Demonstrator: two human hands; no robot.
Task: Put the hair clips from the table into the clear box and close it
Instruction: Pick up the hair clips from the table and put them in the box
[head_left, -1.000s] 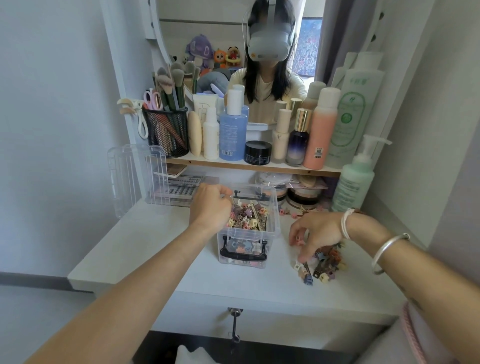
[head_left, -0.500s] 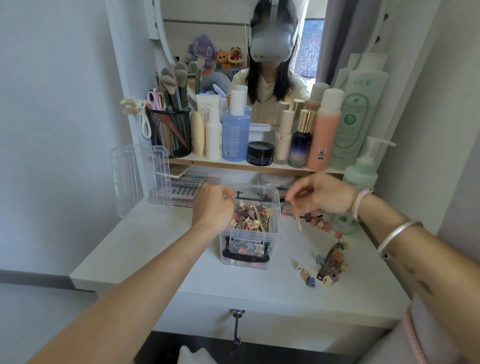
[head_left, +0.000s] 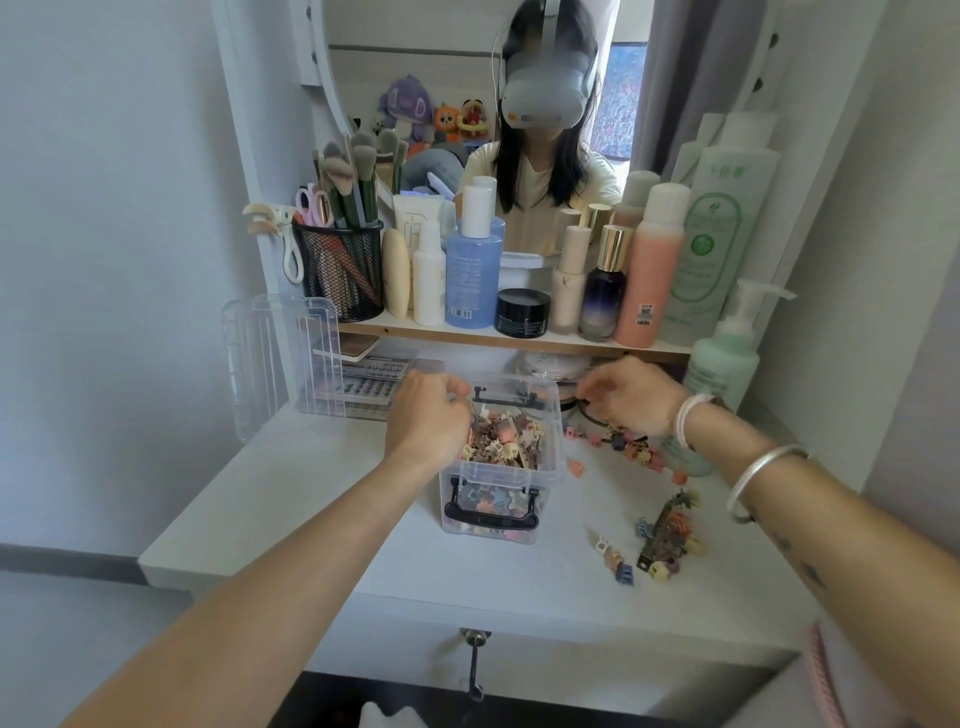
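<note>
Clear box (head_left: 511, 470): left fingers (head_left: 456, 388) grip rim; right fingers (head_left: 593, 387) curled alongside.

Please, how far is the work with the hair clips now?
Done: the clear box is already heaped with hair clips. In hand: the left hand holds its rim; the right hand is beside its far corner, whether with a clip I cannot tell. Left: loose clips lie on the table, and the lid leans off at the left.
</note>
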